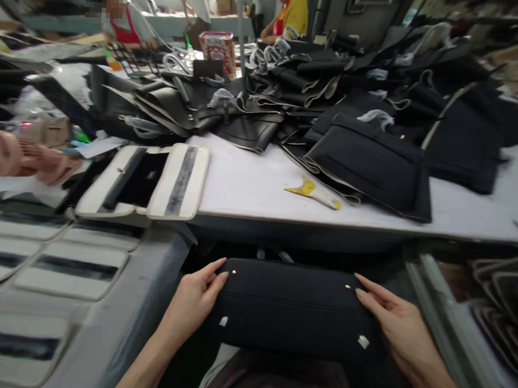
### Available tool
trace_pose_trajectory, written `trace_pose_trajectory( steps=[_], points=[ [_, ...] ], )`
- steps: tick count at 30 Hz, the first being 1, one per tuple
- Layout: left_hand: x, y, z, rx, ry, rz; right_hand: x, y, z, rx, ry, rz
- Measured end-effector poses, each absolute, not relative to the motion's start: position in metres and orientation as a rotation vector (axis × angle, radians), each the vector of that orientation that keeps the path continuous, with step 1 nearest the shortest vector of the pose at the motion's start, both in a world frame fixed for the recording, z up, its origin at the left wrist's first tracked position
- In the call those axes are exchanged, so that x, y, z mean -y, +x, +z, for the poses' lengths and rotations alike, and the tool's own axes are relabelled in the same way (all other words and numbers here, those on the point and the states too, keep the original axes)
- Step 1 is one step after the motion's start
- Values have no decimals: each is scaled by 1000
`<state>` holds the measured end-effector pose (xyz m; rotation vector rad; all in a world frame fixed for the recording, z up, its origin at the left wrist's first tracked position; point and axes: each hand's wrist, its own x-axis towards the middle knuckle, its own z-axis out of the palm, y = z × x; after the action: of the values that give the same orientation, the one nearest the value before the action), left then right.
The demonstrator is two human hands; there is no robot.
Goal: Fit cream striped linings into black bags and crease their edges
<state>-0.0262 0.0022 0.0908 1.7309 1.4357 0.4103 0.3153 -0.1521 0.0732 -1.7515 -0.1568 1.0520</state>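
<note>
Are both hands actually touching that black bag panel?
Touching. Head view shows left hand and right hand resting on the black bag panel.

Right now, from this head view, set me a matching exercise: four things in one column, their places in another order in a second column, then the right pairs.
Things
1. black bag
2. yellow-and-white tool
3. red printed box
4. pink fan

Places
A. far back of the table, beside a pole
B. at the left edge of the view
C. between the left hand and right hand, nearest the camera
D. lying on the bare table top, just in front of the pile of black pieces

Pairs: 1-C, 2-D, 3-A, 4-B
</note>
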Motion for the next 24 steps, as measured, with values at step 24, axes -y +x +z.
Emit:
trace_pose_trajectory(
  steps=[24],
  points=[
    [-3, -20, 102, -1455, 2000, 272, 162, 318, 67, 302, -1846, 976]
  ],
)
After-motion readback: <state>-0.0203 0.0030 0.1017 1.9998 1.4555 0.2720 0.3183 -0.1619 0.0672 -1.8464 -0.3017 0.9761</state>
